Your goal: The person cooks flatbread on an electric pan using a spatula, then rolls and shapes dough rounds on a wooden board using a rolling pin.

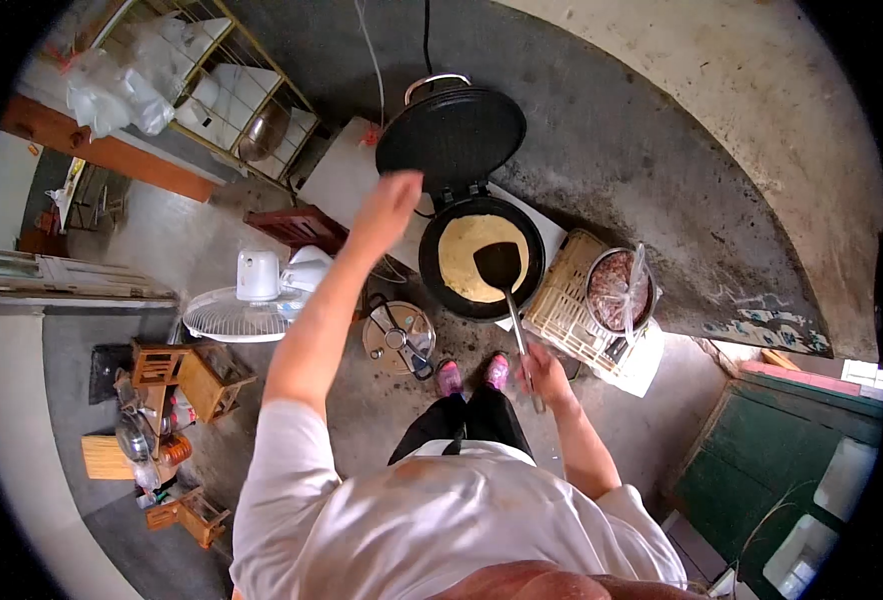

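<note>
My right hand (547,378) is closed around the long handle of a spatula (499,264). The spatula's dark, broad blade lies over a round yellow flatbread (459,250) in the lower pan of an electric griddle (430,283). Hinged at the back, the griddle's black lid (452,135) stands raised, with a metal handle on its rim. My left hand (399,200) is in front of the lid's lower left edge; its fingers are blurred and I cannot make out their pose or whether they touch the lid.
Right of the griddle, a bowl of reddish minced filling (617,285) with a plastic bag sits on a cream plastic crate (569,283). A round metal pot lid (399,338) is near my feet. A white fan (237,312) and wire rack (247,90) are at left.
</note>
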Demonstrator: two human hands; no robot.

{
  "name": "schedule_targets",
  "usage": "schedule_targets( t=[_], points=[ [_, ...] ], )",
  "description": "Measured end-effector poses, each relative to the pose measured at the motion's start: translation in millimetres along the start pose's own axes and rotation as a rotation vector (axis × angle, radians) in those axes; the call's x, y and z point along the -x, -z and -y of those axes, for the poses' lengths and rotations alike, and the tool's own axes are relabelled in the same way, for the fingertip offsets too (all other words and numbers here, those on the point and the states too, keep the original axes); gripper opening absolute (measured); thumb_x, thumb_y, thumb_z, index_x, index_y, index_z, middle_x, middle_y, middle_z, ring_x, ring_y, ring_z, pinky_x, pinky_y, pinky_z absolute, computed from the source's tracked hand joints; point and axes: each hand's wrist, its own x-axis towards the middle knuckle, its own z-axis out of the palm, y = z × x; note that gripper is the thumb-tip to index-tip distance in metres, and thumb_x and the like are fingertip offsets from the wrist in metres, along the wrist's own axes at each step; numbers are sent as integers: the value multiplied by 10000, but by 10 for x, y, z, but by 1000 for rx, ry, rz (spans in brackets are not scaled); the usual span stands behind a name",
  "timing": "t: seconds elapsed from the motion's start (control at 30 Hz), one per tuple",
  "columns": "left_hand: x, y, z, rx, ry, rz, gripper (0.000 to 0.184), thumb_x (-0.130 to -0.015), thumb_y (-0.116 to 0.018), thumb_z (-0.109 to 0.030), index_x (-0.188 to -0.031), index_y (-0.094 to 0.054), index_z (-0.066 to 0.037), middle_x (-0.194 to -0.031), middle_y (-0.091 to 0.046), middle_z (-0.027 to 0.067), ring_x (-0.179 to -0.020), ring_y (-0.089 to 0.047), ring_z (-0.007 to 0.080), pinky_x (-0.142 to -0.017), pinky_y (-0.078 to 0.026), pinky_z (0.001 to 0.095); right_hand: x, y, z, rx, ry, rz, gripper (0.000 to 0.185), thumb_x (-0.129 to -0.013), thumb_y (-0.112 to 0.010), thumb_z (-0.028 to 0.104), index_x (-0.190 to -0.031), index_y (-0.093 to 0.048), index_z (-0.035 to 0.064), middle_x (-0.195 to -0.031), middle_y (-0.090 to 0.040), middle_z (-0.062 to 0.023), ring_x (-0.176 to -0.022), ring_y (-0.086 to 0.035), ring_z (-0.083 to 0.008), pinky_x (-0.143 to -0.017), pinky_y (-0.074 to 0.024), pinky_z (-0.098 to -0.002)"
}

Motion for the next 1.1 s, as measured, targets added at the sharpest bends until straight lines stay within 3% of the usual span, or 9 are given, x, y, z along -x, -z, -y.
schedule_targets(
  t=[0.07, 0.13, 0.27, 0.4, 0.53, 0.77, 0.8, 0.93, 1.1],
  points=[
    [-697, -49, 14, 61, -140, -93, 291, -870, -483, -269, -1031, -585, -49, -982, -606, 168, -929, -575, 311, -799, -445, 360, 218, 26, 89, -14, -12, 21, 217, -892, -392, 183, -1000, -507, 34, -604, -519, -22, -435, -462, -82, -393, -371, -222],
    [-1287, -37, -40, 31, 19, -25, 377, -872, -477, -354, -1106, -564, -71, -1117, -570, 128, -1022, -544, 267, -855, -413, 352, 423, 68, 184, 10, 6, 46, 215, -899, -399, 177, -1005, -514, 29, -589, -508, -14, -433, -455, -76, -403, -373, -216],
    [-2013, -211, 178, -470, 147, -62, 360, -859, -412, -313, -1090, -586, -98, -1134, -553, 153, -1057, -511, 319, -900, -392, 390, 751, 219, 181, -21, -69, -4, 260, -898, -412, 139, -1111, -515, 30, -608, -522, -28, -449, -474, -76, -418, -394, -212],
    [-2372, -268, 417, -596, 385, 191, 451, -867, -390, -347, -1131, -549, -17, -1231, -471, 194, -1133, -457, 347, -946, -357, 404, 1019, 375, 229, -21, -40, -57, 236, -901, -441, 149, -1047, -517, -20, -590, -502, -18, -441, -459, -81, -425, -390, -222],
    [-2407, -218, 427, -719, 235, 379, 404, -891, -393, -338, -1070, -569, -21, -1069, -568, 208, -973, -545, 356, -824, -412, 442, 1188, 584, 157, -17, -21, -97, 313, -893, -452, 133, -1167, -486, -16, -601, -526, -26, -461, -480, -76, -442, -421, -217],
    [-822, -360, -282, -437, -71, 492, 208, -815, -519, -243, -832, -598, -52, -823, -591, 147, -781, -571, 295, -701, -438, 410, 1546, 700, 47, -201, 33, -309, 338, -902, -450, 134, -1203, -454, -19, -624, -530, -24, -489, -495, -79, -427, -427, -214],
    [-481, -533, -322, -792, -389, 551, 190, -779, -526, -234, -837, -625, -82, -844, -601, 121, -801, -575, 276, -703, -452, 408, 1615, 685, 68, -208, 32, -318, 338, -902, -450, 134, -1203, -454, -19, -624, -530, -24, -489, -495, -79, -427, -427, -214],
    [699, -1404, -214, -704, -360, 743, 219, -780, -497, -226, -894, -637, -102, -997, -577, 80, -947, -518, 267, -736, -446, 428, 1858, 470, -48, -301, 95, -459, 338, -896, -445, 123, -1198, -454, -29, -620, -531, -27, -483, -498, -82, -408, -424, -209],
    [1195, -2270, 317, -623, -492, 636, 215, -763, -476, -168, -880, -620, -60, -941, -558, 80, -905, -502, 252, -756, -401, 417, 2273, 30, -194, -337, 113, -640, 376, -890, -471, 179, -1195, -448, -41, -593, -527, -35, -435, -482, -93, -380, -411, -217]
  ],
)
